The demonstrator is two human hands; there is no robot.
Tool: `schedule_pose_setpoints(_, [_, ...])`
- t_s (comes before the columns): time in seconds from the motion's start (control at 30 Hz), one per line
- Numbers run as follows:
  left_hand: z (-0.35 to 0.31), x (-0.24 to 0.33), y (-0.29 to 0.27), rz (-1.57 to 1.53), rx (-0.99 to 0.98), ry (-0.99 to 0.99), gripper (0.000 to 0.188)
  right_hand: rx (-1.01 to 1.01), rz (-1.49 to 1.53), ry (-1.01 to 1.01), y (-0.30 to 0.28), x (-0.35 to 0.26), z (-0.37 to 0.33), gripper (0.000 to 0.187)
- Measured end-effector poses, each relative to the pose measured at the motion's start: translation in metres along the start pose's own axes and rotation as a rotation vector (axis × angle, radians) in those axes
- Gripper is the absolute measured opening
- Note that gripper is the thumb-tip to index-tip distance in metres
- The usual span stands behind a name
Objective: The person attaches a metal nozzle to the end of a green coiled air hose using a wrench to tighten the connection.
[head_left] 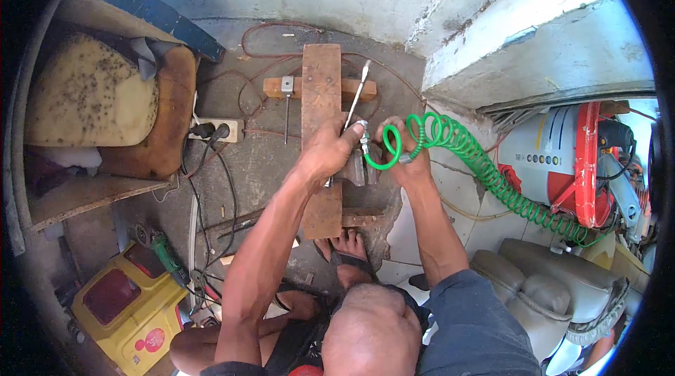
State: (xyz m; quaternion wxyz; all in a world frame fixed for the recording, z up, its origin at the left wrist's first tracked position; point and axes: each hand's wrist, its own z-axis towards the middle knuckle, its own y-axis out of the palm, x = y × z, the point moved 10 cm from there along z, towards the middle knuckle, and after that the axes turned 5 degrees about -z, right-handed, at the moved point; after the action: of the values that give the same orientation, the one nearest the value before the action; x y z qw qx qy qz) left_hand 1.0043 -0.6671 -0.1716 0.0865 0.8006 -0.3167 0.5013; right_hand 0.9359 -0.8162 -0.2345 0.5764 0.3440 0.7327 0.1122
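My left hand (329, 150) is closed over the wooden plank, gripping a tool with a slim metal rod (357, 95) that sticks up past the thumb. Its body is hidden in my palm. Beside the thumb is a silver hose fitting (363, 135), joined to a green coiled air hose (478, 158). My right hand (406, 147) curls around the hose near that end, its fingers partly covered by the loops. Between the hands, a grey metal block (362, 171) sits at the plank's edge. The upright brown plank (322, 211) runs under my left hand, with a wooden crosspiece (281, 88) near its far end.
At left are a power strip (228, 130) with plugs, a worn seat cushion (98, 95) on a shelf, a green angle grinder (165, 256) and a yellow case (130, 313). Red and white equipment (562, 165) stands right, above grey padded seats (527, 284). Cables cross the floor.
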Motion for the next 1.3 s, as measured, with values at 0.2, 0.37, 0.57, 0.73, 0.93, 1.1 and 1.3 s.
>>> schedule_pose_setpoints(0.2, [-0.001, 0.001, 0.003, 0.006, -0.01, 0.029, 0.042, 0.15, 0.035, 0.001, -0.013, 0.007, -0.035, 0.03])
schedule_pose_setpoints(0.37, [-0.01, -0.001, 0.013, -0.243, -0.143, -0.101, 0.044, 0.204, -0.03, -0.033, -0.047, 0.023, -0.06, 0.031])
schedule_pose_setpoints(0.57, [-0.004, -0.01, 0.011, -0.26, -0.105, -0.041, 0.037, -0.113, -0.85, 0.053, -0.037, 0.038, -0.09, 0.031])
schedule_pose_setpoints(0.73, [0.001, -0.014, 0.015, -0.274, -0.094, 0.001, 0.04, 0.015, -1.195, -0.076, -0.06, 0.055, -0.069, 0.035])
schedule_pose_setpoints(0.93, [-0.004, -0.014, 0.01, -0.239, -0.1, -0.097, 0.041, 0.037, -0.672, -0.022, -0.032, 0.015, 0.005, 0.038])
schedule_pose_setpoints(1.1, [-0.002, -0.014, 0.008, -0.117, -0.092, -0.098, 0.039, -0.083, -0.063, 0.089, -0.051, 0.028, -0.021, 0.054])
schedule_pose_setpoints(1.3, [0.005, -0.018, 0.014, -0.2, -0.047, -0.046, 0.039, 0.016, -0.8, 0.269, -0.073, 0.058, -0.08, 0.043])
